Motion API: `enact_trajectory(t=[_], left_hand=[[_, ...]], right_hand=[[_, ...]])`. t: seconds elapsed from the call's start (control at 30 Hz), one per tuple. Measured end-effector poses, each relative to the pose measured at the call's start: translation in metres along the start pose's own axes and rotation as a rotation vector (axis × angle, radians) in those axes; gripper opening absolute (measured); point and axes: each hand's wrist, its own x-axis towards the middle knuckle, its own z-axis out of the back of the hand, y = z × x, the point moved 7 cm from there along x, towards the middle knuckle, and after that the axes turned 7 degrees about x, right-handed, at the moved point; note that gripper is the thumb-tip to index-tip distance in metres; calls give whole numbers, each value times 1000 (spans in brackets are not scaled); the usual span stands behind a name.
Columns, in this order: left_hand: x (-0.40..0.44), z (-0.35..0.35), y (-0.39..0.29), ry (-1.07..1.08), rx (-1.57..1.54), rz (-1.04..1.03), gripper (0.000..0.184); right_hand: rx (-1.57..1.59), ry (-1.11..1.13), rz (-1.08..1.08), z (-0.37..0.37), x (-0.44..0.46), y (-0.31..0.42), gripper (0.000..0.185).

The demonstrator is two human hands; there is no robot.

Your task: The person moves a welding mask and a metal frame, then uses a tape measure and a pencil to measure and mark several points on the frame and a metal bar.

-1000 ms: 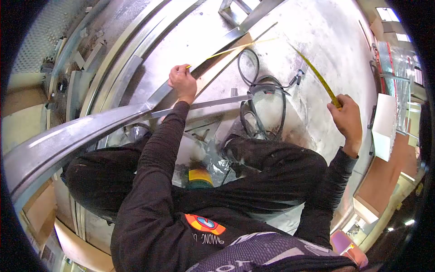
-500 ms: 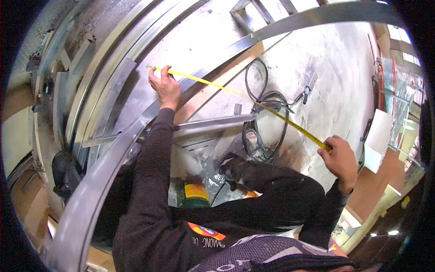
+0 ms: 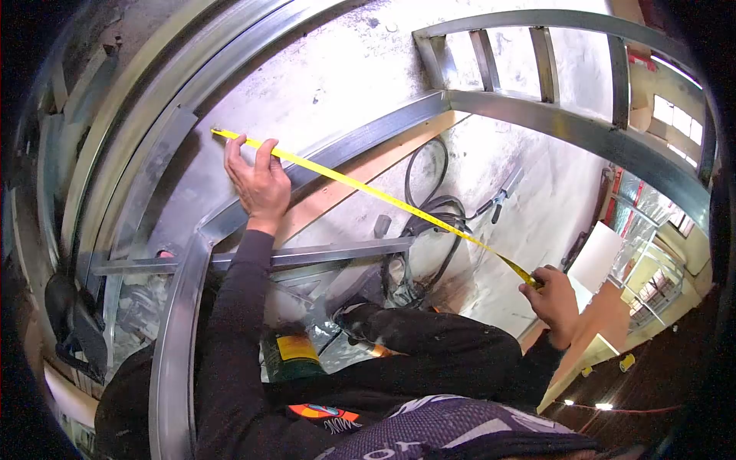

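Note:
A yellow tape measure (image 3: 360, 185) is stretched between my two hands, slanting down to the right. My left hand (image 3: 259, 184) grips the blade near its hooked end, thumb and fingers closed about it. The far end of the blade is in my right hand (image 3: 553, 301), whose fingers are closed; the tape's case is largely hidden there. Under the blade runs a metal tube frame (image 3: 376, 127), with a bend near my left forearm. A wooden board (image 3: 368, 172) lies along this tube. Whether the blade touches the tube, I cannot tell.
Coiled black cable (image 3: 441, 211) and a clamp-like tool (image 3: 502, 195) lie on the pale floor. Long metal profiles (image 3: 146, 123) curve along the left. A ladder-like metal frame (image 3: 552, 107) stands at upper right. Near my legs is a dark container with a yellow label (image 3: 295, 349).
My view has shifted, bringing more of the ladder-like frame into sight. Both hands appear further left and slightly lower, still holding the tape measure stretched between them.

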Motion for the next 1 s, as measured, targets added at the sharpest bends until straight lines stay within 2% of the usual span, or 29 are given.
enact_trajectory(t=[0.1, 0.17, 0.3, 0.7, 1.0], left_hand=[[2, 0, -3, 35, 9, 4, 30], [2, 0, -5, 27, 42, -3, 37], [3, -3, -4, 43, 71, 23, 27], [7, -3, -7, 63, 106, 22, 26], [6, -3, -6, 64, 136, 32, 24]], right_hand=[[13, 49, -17, -2, 16, 3, 25], [-16, 50, 0, -3, 25, 1, 29], [-44, 58, -10, 2, 41, 8, 27], [-86, 88, -40, 4, 53, 12, 28], [-20, 227, 110, -16, 45, 5, 21]])
